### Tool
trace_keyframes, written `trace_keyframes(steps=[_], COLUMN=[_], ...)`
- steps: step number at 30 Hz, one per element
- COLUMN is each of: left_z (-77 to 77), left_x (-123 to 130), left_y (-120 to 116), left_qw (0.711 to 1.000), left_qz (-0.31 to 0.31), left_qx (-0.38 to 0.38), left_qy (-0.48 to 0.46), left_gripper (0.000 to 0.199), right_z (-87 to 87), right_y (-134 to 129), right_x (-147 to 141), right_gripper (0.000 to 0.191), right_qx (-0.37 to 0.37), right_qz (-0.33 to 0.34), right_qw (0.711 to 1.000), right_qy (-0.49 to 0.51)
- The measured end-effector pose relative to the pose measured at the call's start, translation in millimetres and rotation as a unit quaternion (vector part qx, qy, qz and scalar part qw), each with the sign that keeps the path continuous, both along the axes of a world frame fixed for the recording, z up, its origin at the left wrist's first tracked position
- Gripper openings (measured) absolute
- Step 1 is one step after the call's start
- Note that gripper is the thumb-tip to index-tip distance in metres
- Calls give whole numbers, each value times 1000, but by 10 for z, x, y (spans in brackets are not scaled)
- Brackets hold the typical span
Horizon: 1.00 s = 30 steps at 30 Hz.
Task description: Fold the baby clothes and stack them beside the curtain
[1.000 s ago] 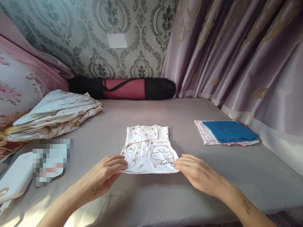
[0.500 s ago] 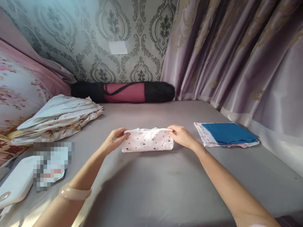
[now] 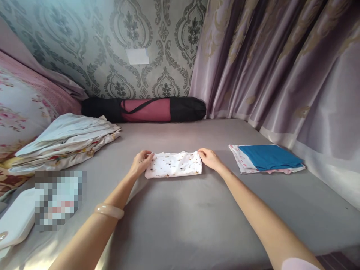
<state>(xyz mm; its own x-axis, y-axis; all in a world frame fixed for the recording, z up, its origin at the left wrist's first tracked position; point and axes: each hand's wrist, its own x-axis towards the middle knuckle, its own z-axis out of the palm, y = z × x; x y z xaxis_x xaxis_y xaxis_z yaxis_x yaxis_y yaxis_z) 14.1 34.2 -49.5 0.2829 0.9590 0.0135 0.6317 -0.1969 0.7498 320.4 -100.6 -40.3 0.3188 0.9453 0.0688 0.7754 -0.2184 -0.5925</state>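
One folded white garment (image 3: 176, 165) lies mid-way across the grey sheet (image 3: 191, 217). Two hands meet it: the left hand (image 3: 140, 162) and right hand (image 3: 211, 159) each keep a narrow, pinched grip on a far corner. Around it are one blue folded cloth (image 3: 270, 157) atop patterned fabric (image 3: 238, 160) to the right, one heap of clothes (image 3: 67, 138) left, one white device (image 3: 17, 219), one pixelated object (image 3: 60, 202) and one long black-and-red bag (image 3: 146, 110) by the wall.
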Motion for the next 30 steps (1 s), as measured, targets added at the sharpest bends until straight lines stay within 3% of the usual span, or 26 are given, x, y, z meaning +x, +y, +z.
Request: trace_keyframes(steps=[5, 12, 19, 23, 26, 28, 30], left_z=[20, 35, -75, -29, 76, 140, 171], left_x=[16, 38, 95, 85, 65, 84, 144], left_y=[-31, -28, 48, 44, -80, -228, -395], left_qw=[999, 997, 996, 993, 984, 973, 957], left_qz=[-29, 24, 26, 35, 52, 4, -108], left_qx=[3, 68, 70, 62, 128, 204, 249], left_qy=[-18, -33, 57, 97, 113, 110, 105], left_gripper=[38, 32, 28, 30, 32, 31, 32], right_z=[-2, -35, -78, 68, 217, 285, 306], right_y=[9, 76, 95, 43, -57, -127, -174], right_x=[-62, -129, -118, -80, -164, -314, -518], right_gripper=[36, 25, 27, 33, 39, 41, 43], right_qx=[12, 97, -23, -49, -37, -6, 24], right_qz=[-30, -49, -57, -4, 6, 44, 134], right_qw=[999, 993, 996, 996, 991, 983, 970], right_qy=[11, -44, -63, -68, -130, -181, -204])
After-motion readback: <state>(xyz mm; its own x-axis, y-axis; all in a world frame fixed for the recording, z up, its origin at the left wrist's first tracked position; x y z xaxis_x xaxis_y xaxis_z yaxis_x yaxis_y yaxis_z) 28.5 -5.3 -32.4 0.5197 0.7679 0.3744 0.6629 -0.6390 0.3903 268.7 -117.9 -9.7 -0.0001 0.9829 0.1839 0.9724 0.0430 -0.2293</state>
